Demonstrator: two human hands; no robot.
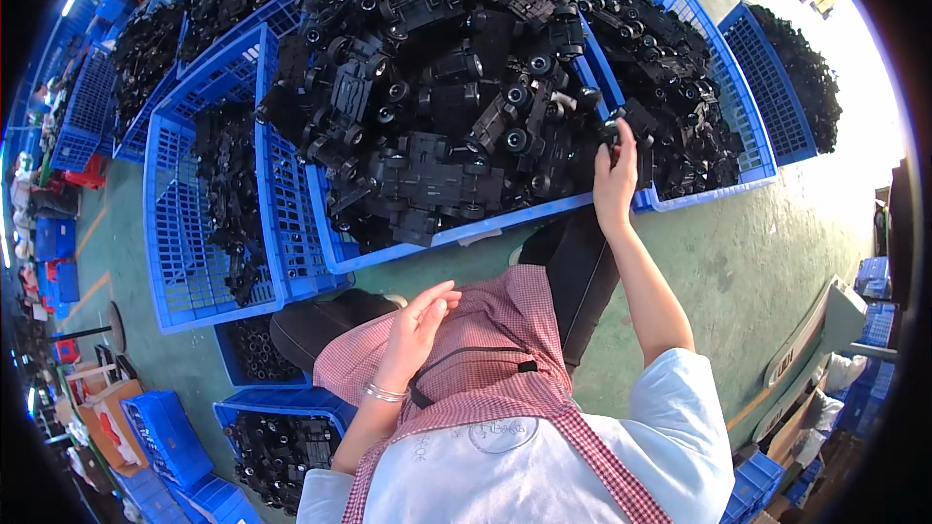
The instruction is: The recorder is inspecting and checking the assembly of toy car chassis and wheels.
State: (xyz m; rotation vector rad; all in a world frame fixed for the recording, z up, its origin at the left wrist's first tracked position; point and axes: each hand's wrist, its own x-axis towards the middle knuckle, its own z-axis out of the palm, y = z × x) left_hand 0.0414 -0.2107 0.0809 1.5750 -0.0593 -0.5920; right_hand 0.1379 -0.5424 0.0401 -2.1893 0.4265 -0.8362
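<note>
My right hand [615,180] reaches to the border between the heaped middle crate and the crate on its right. Its thumb and fingers close on a black toy car chassis [636,122], partly hidden by the fingers. In the middle crate [466,230], black plastic chassis with small wheels [427,175] are piled high above the rim. The right-hand crate [758,161] holds more of the same chassis [684,87]. My left hand [416,330] hovers over the checked apron on my lap, fingers stretched out and nothing in it.
A blue crate [175,233] at the left is part filled with chassis. Another crate [767,78] stands farther right, and more full ones are at the back left. By my left knee sit a bin of small black parts [260,349] and a crate of dark pieces [286,451].
</note>
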